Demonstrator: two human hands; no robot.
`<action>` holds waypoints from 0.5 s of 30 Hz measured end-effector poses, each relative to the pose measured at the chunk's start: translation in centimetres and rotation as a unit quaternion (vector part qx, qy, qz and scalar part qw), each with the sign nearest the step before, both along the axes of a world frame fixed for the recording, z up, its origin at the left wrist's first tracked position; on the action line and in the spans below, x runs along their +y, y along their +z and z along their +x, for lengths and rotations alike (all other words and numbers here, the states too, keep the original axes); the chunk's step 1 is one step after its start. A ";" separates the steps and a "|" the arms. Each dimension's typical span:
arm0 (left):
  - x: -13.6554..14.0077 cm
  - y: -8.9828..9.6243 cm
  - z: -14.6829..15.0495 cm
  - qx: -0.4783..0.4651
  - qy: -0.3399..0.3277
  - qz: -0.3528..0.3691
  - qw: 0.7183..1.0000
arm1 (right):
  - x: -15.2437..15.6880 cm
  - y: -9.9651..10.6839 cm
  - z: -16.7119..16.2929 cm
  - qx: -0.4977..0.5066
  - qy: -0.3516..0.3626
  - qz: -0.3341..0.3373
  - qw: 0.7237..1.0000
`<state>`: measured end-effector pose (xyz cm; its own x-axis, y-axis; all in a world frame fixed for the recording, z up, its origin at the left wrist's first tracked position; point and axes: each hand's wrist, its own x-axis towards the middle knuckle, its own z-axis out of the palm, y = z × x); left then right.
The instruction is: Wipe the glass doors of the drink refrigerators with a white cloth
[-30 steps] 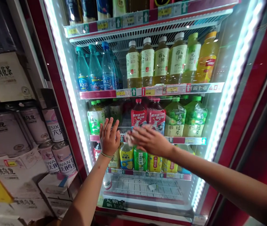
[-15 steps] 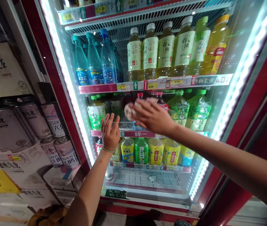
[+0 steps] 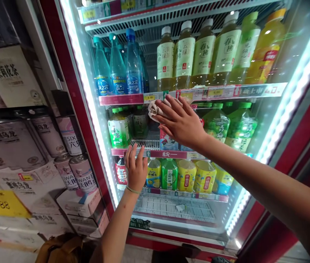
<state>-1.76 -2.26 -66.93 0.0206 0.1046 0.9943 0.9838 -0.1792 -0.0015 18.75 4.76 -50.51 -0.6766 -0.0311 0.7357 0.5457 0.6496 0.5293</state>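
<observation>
My right hand (image 3: 183, 122) presses a crumpled white cloth (image 3: 156, 109) with dark markings against the glass front of a drinks fridge, its fingers laid over the cloth. Behind it stand bottles on the middle shelf, partly hidden. My left hand (image 3: 136, 168) is lower and to the left, fingers stretched upward, holding nothing; it appears to rest on the glass. Nearest to it are a green tea bottle (image 3: 118, 129) above and a red-labelled bottle (image 3: 120, 171) at its left.
Blue bottles (image 3: 103, 69) and pale-labelled tea bottles (image 3: 204, 54) fill the upper shelf. Bright light strips (image 3: 85, 91) line the fridge's sides. Stacked boxes and cans (image 3: 82, 173) stand at left, with a yellow price sign (image 3: 4, 204). A brown bag (image 3: 59, 250) shows at the bottom.
My right hand has moved up over the glass with the cloth, now near the upper shelf's price strip. My left hand sits lower against the shelves. The view has shifted slightly.
</observation>
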 end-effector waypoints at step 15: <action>-2.3 -5.3 0.1 0.007 0.036 -0.155 0.987 | -0.4 -2.0 -2.9 -0.072 0.058 -0.021 0.996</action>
<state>-1.67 -4.58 -72.19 0.0159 0.4053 0.9140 0.9944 -0.1021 0.0280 15.85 4.31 -52.53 -0.7691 -0.0858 0.6333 0.3864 0.7269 0.5678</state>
